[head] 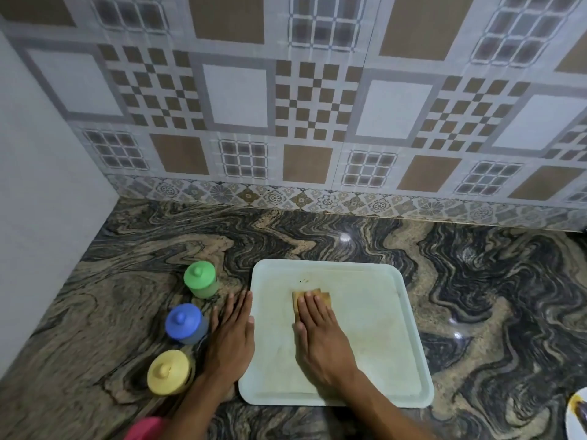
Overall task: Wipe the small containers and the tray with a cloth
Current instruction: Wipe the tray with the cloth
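Head view shows a pale square tray (381,328) lying flat on a swirled dark stone counter (492,296), its raised rim running all round. The right hand (320,331) lies flat inside the tray, fingers straight and together, palm pressing a small tan cloth (314,295) whose far edge shows past the fingertips — it grips nothing, only presses. The left hand (233,335) lies open and flat along the tray's left rim, thumb touching that edge. Just left of it stand three lidded containers in a slanting row on the counter: green (200,278) farthest, blue (184,323) in the middle, yellow (168,372) nearest. Bare counter lies wide behind and to the right of the tray — the patterned tile wall (317,106) stands well back. A white plate edge (576,414) shows at the lower right corner.
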